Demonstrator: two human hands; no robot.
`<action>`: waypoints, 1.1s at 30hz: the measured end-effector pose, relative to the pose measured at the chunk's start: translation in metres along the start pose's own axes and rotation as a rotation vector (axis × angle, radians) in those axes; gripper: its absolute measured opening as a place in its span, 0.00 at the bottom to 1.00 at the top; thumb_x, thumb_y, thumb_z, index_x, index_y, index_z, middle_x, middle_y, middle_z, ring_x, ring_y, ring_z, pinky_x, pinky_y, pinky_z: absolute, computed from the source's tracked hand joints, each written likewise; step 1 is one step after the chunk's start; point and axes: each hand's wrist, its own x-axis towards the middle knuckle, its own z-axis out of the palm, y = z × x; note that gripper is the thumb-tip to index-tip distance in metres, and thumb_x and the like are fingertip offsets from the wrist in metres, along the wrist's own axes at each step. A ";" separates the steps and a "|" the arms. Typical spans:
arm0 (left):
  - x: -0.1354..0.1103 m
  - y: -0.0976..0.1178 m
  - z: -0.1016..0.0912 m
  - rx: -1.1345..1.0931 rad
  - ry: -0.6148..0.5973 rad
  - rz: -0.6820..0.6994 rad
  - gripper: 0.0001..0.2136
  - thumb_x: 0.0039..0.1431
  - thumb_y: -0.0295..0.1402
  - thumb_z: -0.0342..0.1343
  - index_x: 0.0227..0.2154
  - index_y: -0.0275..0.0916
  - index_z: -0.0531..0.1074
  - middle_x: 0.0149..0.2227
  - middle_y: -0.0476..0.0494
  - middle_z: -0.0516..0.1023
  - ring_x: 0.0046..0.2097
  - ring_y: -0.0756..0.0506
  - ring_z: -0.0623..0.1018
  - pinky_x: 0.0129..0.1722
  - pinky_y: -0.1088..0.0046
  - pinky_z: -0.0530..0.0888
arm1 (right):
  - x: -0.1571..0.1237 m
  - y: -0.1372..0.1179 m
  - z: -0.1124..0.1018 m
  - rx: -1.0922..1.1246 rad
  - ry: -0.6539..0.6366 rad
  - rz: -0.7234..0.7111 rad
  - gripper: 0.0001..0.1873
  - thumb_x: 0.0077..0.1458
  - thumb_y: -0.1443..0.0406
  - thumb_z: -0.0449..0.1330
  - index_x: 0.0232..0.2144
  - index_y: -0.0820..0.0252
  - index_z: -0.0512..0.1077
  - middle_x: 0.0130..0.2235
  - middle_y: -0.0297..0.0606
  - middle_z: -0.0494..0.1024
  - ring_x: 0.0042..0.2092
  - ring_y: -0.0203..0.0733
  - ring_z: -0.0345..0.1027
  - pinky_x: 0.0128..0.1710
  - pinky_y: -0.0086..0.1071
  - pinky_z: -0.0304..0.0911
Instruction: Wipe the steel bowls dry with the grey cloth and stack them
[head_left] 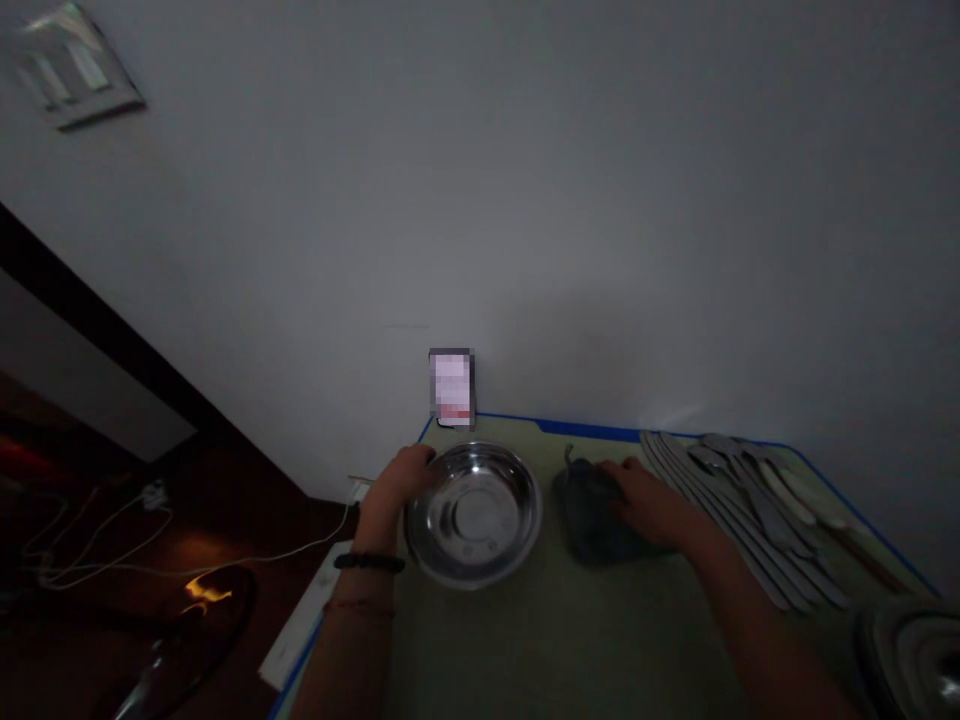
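Note:
A shiny metal bowl (476,515) stands upright on the greenish table (525,650). My left hand (409,475) is at its upper left rim, with fingers closed over the edge. To the right of the bowl lies a folded dark grey cloth (592,525) with a small loop at its top. My right hand (641,500) rests on the cloth's right part, its fingers bent onto the fabric. How much cloth those fingers pinch is hard to see in the dim light.
Several knives (720,525) and spoons (757,490) lie in a row on the right. Stacked metal dishes (915,660) fill the lower right corner. A phone (452,388) leans on the wall behind the bowl. White cables (150,570) trail across the floor at left.

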 end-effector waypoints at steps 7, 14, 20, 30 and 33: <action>-0.007 -0.005 0.003 -0.033 -0.026 0.094 0.11 0.50 0.31 0.53 0.36 0.37 0.74 0.40 0.37 0.80 0.42 0.42 0.78 0.39 0.70 0.70 | 0.021 0.008 -0.011 0.205 0.055 -0.030 0.22 0.52 0.64 0.55 0.51 0.62 0.69 0.46 0.48 0.76 0.48 0.49 0.71 0.49 0.40 0.63; -0.010 0.012 -0.003 -0.123 -0.043 0.209 0.11 0.54 0.39 0.51 0.35 0.37 0.71 0.36 0.40 0.79 0.34 0.44 0.77 0.32 0.71 0.69 | 0.028 0.011 -0.014 0.289 0.243 0.072 0.25 0.52 0.56 0.56 0.48 0.66 0.66 0.41 0.50 0.78 0.41 0.49 0.74 0.40 0.39 0.67; -0.016 0.029 -0.009 -0.311 0.142 0.320 0.14 0.60 0.41 0.46 0.36 0.38 0.72 0.33 0.44 0.80 0.33 0.46 0.77 0.33 0.71 0.69 | 0.032 0.016 0.005 0.291 0.112 -0.023 0.21 0.44 0.67 0.58 0.44 0.62 0.71 0.43 0.46 0.79 0.46 0.49 0.73 0.47 0.39 0.65; -0.003 0.076 -0.018 -0.477 -0.084 0.354 0.17 0.59 0.35 0.46 0.46 0.38 0.74 0.39 0.43 0.81 0.33 0.45 0.80 0.36 0.69 0.74 | 0.002 -0.007 -0.062 0.537 0.817 0.172 0.15 0.45 0.55 0.58 0.34 0.54 0.66 0.37 0.40 0.76 0.38 0.48 0.72 0.38 0.39 0.65; -0.008 0.091 -0.016 -0.537 -0.169 0.373 0.19 0.58 0.35 0.46 0.50 0.39 0.72 0.38 0.42 0.81 0.29 0.46 0.79 0.32 0.70 0.75 | -0.013 -0.021 -0.073 0.647 0.946 0.213 0.12 0.45 0.56 0.61 0.29 0.53 0.64 0.37 0.37 0.76 0.37 0.45 0.71 0.35 0.35 0.65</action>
